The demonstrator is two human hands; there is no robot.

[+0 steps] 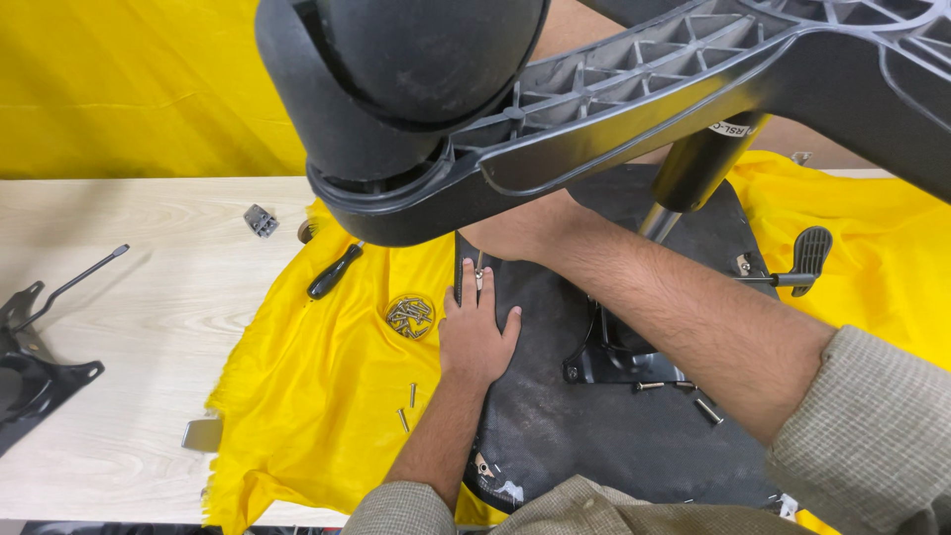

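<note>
Looming closest to the lens, a black plastic chair base [693, 89] — ribbed underside up, with a castor wheel [416, 79] at the end of one spoke — fills the top of the view, its gas cylinder [698, 163] running down to a metal mechanism plate [614, 362]. Beneath lies the black seat underside [594, 436], dull and fabric-covered, resting on a yellow cloth [327, 396] over a pale wooden table [129, 327]. Left hand [477, 337] lies flat on the seat's edge, fingers spread, gripping nothing. Right hand [520, 230] reaches under the castor; its fingers are hidden, so its grip cannot be told — a thin metal tool [479, 275] shows just below it. Nearby: a screwdriver [334, 270], a small heap of screws [410, 316], loose bolts [408, 404], a lever handle [804, 260].
</note>
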